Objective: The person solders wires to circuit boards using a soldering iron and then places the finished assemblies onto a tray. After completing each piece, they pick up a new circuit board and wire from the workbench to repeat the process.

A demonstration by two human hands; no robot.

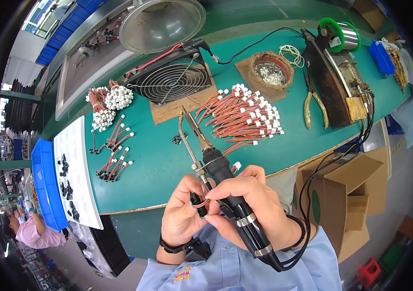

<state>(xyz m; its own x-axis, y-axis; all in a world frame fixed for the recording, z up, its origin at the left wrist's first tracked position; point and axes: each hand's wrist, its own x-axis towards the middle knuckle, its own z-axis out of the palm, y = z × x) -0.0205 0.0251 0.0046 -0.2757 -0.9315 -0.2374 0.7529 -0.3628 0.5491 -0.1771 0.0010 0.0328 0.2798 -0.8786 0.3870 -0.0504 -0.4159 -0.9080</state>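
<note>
1. While the right hand (264,206) was closed around a soldering iron (220,167) in the lower middle of the frame, the iron's tip pointed up and slightly left, with a thin metal tube (185,138) beside it.
2. Just left of that grip, the left hand (178,213) pinched a small black part (195,198) between thumb and fingers; a short reddish wire (202,204) curved from it toward the right fingertips, though whether they touched it I could not tell.
3. Across the green table (153,186), a big heap of red wires with white plugs (245,114) lay right of centre, and smaller groups of wires (114,167) lay at the left, below white-ended bundles (102,104).
4. At the upper middle, a black fan (172,82) stood on a brown board (160,116).
5. Toward the upper right were a round bowl (289,77) containing silvery bits, yellow-handled pliers (308,111) and a green spool (327,24) of shiny wire.
6. At the left, a white sheet (83,165) carried dark little parts (66,189), next to a blue tray (46,194).
7. Open cardboard boxes (330,194) stood at the lower right, and another person (37,235) in pink appeared at the lower left.
</note>
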